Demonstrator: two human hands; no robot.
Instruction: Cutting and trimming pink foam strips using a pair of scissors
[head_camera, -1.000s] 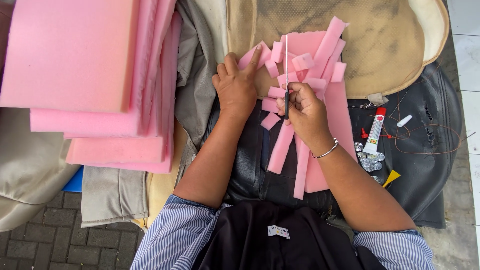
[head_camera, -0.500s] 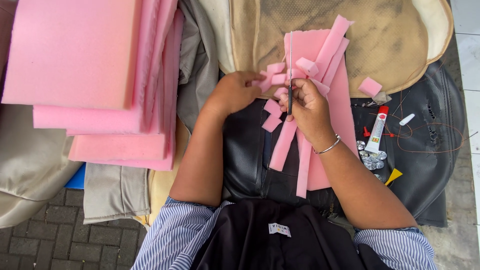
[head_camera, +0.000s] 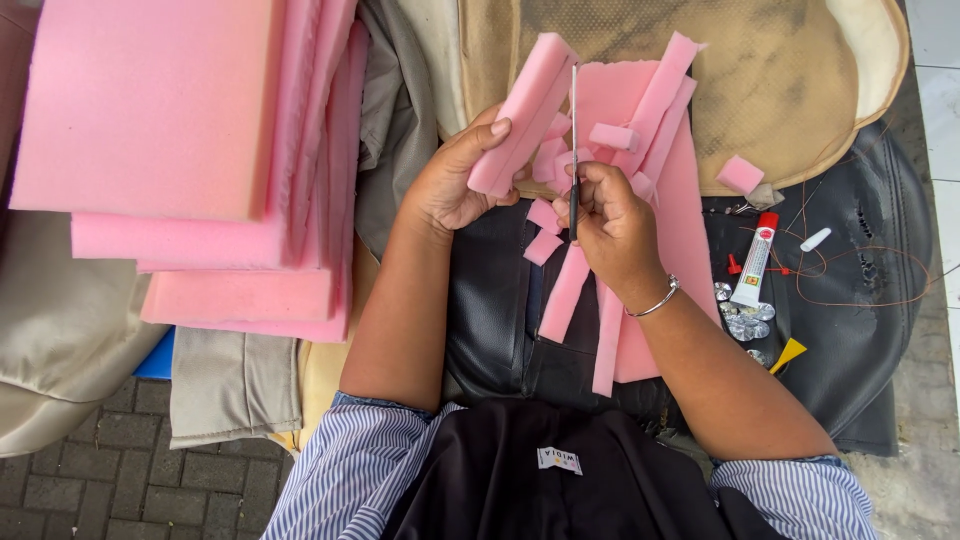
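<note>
While the pink foam strip (head_camera: 522, 115) is pinched in the left hand (head_camera: 452, 185) at upper centre, the scissors (head_camera: 573, 140), gripped in the closed right hand (head_camera: 610, 215), are best kept square to it.

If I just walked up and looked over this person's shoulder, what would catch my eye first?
Probably all the pink: a tall stack of foam sheets fills the upper left. At centre, the left hand holds up a foam strip beside the scissors in the right hand, above scattered foam offcuts. A small glue tube lies to the right.
</note>
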